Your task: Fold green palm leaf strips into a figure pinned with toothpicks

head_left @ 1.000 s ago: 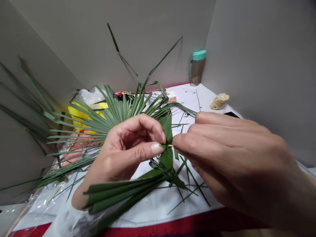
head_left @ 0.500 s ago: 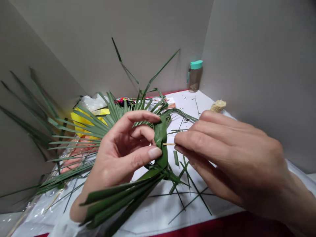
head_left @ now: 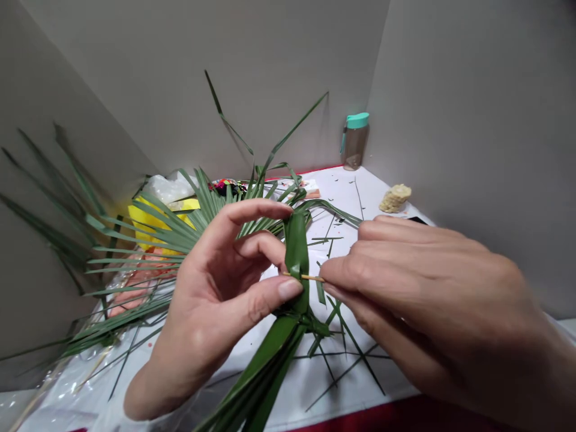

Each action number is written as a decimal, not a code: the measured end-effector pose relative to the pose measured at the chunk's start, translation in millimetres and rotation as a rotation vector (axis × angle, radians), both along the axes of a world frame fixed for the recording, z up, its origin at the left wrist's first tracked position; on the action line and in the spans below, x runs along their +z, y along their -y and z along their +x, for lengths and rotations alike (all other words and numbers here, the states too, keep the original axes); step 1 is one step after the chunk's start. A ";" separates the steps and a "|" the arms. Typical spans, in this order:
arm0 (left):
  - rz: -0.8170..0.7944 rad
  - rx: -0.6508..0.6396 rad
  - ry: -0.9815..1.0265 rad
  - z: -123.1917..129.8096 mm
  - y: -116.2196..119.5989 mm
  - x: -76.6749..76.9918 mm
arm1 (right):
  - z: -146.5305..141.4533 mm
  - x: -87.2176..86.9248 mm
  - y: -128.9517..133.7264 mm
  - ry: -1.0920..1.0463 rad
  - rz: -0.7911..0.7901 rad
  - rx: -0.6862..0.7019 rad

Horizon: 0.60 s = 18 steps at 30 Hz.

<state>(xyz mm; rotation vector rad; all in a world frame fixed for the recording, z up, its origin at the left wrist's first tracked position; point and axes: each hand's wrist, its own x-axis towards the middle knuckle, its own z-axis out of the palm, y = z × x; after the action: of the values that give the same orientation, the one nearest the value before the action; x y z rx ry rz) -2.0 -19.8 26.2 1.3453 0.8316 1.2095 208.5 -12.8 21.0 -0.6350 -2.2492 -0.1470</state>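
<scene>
Between the thumb and fingers of my left hand [head_left: 225, 288] is a folded green leaf piece [head_left: 297, 240], held upright over the table. Its long leaf strips [head_left: 265, 369] hang down toward the front edge. A thin wooden stick [head_left: 310, 278] passes across the folded leaf at its middle, with a short end near my left thumb. My right hand [head_left: 418, 288] pinches the stick's right end, fingertips a little to the right of the leaf. The other fingers of my right hand are curled.
Fanned palm leaves [head_left: 148, 246] spread at the left over a yellow packet [head_left: 146, 222] and plastic bags. Cut leaf strips [head_left: 355, 342] litter the white table [head_left: 252, 396]. A teal-lidded bottle [head_left: 355, 141] and a tan lump [head_left: 395, 198] stand farther back.
The folded leaf has turned slightly, and its hanging strips have swung downward and to the right. The stick and my right fingertips are a little lower, and the stick now slants slightly.
</scene>
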 end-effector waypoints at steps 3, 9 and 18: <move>-0.053 0.005 0.038 2.5 -1.4 2.4 | -2.5 -1.7 1.1 -0.007 0.041 -0.087; -0.054 0.019 0.046 2.2 -1.5 1.7 | -5.0 -0.8 3.3 -0.004 0.059 -0.071; 0.074 0.130 -0.038 0.8 12.0 0.9 | -1.4 8.4 -5.1 -0.015 -0.072 0.035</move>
<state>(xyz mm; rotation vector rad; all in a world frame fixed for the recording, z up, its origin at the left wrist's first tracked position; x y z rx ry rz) -1.2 -31.8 27.1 1.3954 0.9204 1.3306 207.1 -7.7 29.3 -0.6317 -2.2584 -0.0442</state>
